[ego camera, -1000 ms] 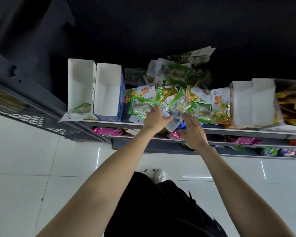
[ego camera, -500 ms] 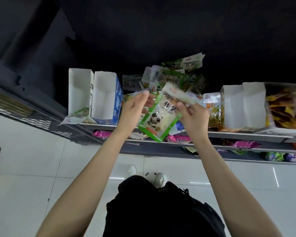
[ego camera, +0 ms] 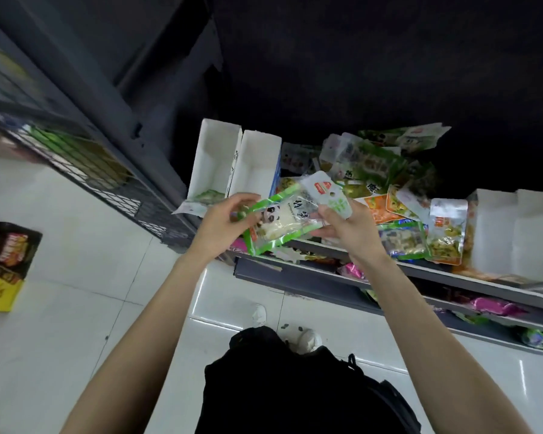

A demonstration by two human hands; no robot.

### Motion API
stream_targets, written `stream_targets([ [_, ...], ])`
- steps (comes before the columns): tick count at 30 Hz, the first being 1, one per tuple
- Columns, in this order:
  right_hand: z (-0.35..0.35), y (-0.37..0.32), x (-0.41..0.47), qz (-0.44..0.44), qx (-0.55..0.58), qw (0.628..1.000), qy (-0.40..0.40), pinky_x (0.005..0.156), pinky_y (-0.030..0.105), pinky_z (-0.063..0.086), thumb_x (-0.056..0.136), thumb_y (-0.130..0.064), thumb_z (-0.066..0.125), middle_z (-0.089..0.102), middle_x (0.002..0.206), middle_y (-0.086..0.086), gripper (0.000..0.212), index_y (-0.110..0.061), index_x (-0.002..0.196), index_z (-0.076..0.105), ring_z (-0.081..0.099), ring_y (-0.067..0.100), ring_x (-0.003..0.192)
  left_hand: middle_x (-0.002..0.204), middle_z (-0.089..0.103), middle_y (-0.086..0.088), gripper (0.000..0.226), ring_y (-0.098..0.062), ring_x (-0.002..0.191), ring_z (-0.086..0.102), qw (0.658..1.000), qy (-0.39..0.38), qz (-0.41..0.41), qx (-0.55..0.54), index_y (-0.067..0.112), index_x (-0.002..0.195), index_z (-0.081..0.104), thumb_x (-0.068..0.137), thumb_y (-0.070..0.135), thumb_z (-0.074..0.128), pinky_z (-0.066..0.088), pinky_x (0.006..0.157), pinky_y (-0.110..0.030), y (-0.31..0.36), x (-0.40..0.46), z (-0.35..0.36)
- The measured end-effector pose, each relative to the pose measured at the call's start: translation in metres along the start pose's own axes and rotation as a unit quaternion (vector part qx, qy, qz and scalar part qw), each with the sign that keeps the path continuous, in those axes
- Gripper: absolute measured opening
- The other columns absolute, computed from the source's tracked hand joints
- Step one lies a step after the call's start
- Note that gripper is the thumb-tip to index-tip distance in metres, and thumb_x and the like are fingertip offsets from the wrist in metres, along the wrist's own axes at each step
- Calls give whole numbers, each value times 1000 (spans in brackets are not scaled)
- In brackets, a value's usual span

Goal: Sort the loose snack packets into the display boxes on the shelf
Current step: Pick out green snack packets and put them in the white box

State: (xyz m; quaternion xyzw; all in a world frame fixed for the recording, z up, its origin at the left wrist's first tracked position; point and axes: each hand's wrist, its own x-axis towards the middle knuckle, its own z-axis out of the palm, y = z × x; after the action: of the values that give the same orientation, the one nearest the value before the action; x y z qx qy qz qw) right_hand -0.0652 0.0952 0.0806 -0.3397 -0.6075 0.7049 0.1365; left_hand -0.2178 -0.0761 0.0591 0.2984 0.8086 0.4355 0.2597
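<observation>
Panda-print packet (ego camera: 279,225) held above shelf (ego camera: 436,272) front edge, near empty display boxes (ego camera: 257,164). Left hand (ego camera: 223,227) pinches left edge; right hand (ego camera: 347,228) fingers clamp top header. Judged light, limp, slick film: grip sealed margins, not the soft filled middle.

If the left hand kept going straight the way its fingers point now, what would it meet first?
Probably the green-edged panda packet that the left hand already touches; past it, the right hand gripping the packet's other end. Depth beyond that is unclear.

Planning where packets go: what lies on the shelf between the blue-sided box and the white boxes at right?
In the head view, a heap of loose snack packets fills the stretch between the blue-sided box and the white boxes.
</observation>
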Motion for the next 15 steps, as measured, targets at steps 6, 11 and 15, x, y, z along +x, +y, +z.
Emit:
stream_targets([
  [6,87,-7,39,-77,-3,997,15,62,20,56,96,-12,53,64,116,8,25,-15,120,58,71,15,73,101,67,-4,35,-28,94,55,952,218,23,215,17,106,67,73,9,68,45,80,-32,-77,-12,-56],
  [11,143,-4,76,-214,-147,966,-6,69,27,59,95,-6,50,64,106,-8,22,-12,112,63,67,16,91,89,71,1,30,-29,81,60,936,157,74,308,18,89,72,66,-1,71,51,70,-34,-101,0,-74],
  [15,168,16,107,-308,-503,803,-87,87,44,53,82,10,50,65,120,7,54,-21,127,59,66,26,100,82,70,8,16,-20,72,59,932,152,108,311,24,80,73,72,11,78,49,63,-27,-106,9,-83],
])
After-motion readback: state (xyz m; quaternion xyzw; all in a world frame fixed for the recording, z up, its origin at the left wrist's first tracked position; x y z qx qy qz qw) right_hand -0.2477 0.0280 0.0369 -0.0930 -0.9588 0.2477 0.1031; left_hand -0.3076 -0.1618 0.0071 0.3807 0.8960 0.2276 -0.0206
